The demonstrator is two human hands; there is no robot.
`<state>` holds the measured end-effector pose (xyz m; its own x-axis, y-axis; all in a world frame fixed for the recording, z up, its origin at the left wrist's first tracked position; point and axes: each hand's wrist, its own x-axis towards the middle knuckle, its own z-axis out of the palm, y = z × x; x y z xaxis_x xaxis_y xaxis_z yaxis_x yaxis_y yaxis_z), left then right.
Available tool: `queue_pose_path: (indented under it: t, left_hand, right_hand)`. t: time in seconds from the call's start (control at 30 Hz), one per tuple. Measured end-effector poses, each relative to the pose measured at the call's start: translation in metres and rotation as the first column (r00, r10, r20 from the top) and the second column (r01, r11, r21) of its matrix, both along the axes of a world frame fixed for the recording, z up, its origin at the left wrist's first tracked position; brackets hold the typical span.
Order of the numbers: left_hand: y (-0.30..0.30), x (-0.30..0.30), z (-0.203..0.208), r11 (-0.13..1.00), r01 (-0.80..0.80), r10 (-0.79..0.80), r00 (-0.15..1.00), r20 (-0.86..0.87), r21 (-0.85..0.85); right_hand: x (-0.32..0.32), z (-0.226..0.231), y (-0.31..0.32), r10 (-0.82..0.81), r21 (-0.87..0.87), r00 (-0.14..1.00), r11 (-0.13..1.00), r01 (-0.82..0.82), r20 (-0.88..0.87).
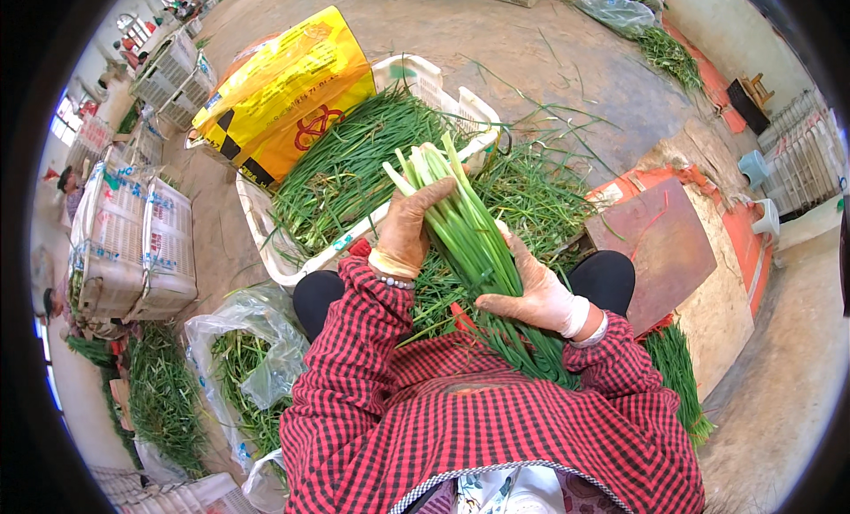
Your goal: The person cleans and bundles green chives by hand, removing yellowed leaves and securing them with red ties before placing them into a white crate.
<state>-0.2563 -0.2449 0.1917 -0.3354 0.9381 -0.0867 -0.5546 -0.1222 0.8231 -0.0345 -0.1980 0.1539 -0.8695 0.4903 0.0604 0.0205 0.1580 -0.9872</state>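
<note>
- Green stalk bunch [474, 239] slants, pale ends [427, 169] up, in front of the white crate [257, 220]!
- Left hand [412, 224] clasps it near those ends.
- Right hand [537, 294] grasps it lower, along darker leaves [536, 355].

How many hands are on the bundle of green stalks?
2: the left hand grips the bundle near its pale ends, and the right hand holds it lower, along the greener part. No other hand shows on it.

This looks like a big work shed for leafy greens [354, 160]. A white basket [482, 114] full of them sits just past the left grip [414, 226], more baskets [168, 239] stand far to its left, and heaps [164, 399] lie on the floor [522, 54].
</note>
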Motion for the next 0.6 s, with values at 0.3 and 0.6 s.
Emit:
queue_pose_path:
  t: [0.3, 0.6]
  left_hand:
    - [-0.003, 0.012, 0.018, 0.994, 0.066, -0.079, 0.985, 0.151, 0.085]
    - [-0.005, 0.002, 0.025, 0.978, 0.208, -0.208, 0.974, -0.090, -0.002]
  right_hand:
    - [-0.032, 0.046, 0.025, -0.282, 0.321, 0.929, 0.880, 0.349, -0.239]
    - [-0.026, 0.052, 0.037, -0.204, -0.110, 0.977, 0.974, 0.197, -0.055]
